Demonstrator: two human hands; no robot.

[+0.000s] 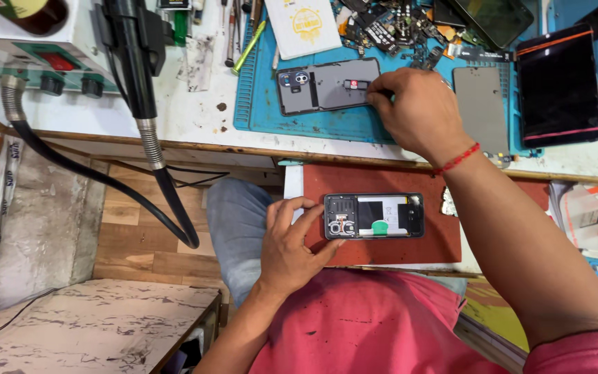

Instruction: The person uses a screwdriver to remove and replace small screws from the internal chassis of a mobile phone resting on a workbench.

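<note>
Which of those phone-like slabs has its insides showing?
The opened phone on the red pad, steadied by the left hand: battery and circuitry exposed. The grey back cover under the right hand and the dark screen panel show only flat faces.

I see my left hand (pixel 292 246) gripping the left end of an opened phone (pixel 374 216), which lies flat on a red pad (pixel 382 248) on the pull-out shelf. At about one o'clock from it, my right hand (pixel 420 111) reaches onto the blue mat (pixel 299 121) on the table (pixel 195 114), fingertips touching the right edge of the grey back cover (pixel 327 85). At three o'clock of that hand lies a dark screen panel (pixel 558 86).
</note>
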